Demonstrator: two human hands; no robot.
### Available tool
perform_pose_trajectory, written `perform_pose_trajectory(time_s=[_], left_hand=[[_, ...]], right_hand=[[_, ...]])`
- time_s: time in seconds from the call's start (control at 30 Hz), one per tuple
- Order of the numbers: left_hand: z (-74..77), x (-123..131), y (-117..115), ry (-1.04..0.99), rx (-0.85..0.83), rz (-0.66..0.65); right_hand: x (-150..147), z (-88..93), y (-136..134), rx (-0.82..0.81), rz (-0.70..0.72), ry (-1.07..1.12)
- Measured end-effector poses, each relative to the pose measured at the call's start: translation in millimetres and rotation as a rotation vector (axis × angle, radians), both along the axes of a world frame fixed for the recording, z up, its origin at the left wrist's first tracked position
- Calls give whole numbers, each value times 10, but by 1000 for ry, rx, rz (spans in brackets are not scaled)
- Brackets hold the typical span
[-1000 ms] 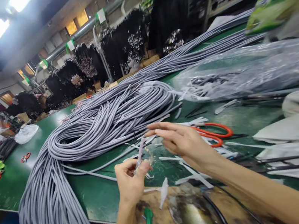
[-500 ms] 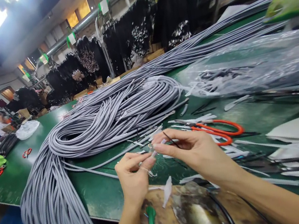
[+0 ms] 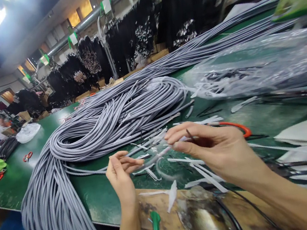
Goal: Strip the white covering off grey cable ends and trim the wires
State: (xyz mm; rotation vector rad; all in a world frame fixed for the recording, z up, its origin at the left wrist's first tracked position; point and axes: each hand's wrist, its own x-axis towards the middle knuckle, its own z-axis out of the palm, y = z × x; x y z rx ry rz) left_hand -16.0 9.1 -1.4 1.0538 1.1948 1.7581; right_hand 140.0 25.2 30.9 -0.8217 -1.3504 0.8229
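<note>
My left hand [image 3: 122, 179] is at the edge of the green table, its fingers loosely around a grey cable [image 3: 151, 161] near its end. To the right, my right hand [image 3: 214, 146] pinches the pale, blurred end of that cable between thumb and fingertips. A thin dark piece [image 3: 190, 134] sticks up between the right fingers; I cannot make out what it is. A blurred whitish strand [image 3: 162, 170] hangs below the cable between the hands. Behind the right hand lie orange-handled scissors [image 3: 242, 127], mostly covered by it.
A large coiled bundle of grey cables [image 3: 112, 118] spans the green table [image 3: 103, 202] and hangs over its front edge. White strips [image 3: 207, 174] lie scattered near my hands. A clear plastic bag [image 3: 265, 64] lies right. A wooden board [image 3: 165, 223] holds a grimy block; another person [image 3: 0, 127] is far left.
My hands have moved apart: the left went left and its fingers loosened, the right moved right and now covers more of the scissors. More of the cable end shows between them.
</note>
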Motion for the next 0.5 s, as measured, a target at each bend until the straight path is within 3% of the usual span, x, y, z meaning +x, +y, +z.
perform_pose_trajectory(time_s=[0.2,0.27,0.43,0.5], left_hand=[[46,-48,-40,646,252,-204],[46,-38,-46,704,262,-252],[21,-21,-59,685,176,-272],[10,-22,-66,648,138,-257]], right_hand=[[26,61,-46,11,111,-54],[18,52,-46,4,106,-65],[10,-45,-8,-48,-134,43],[2,-84,8,-107,-101,125]])
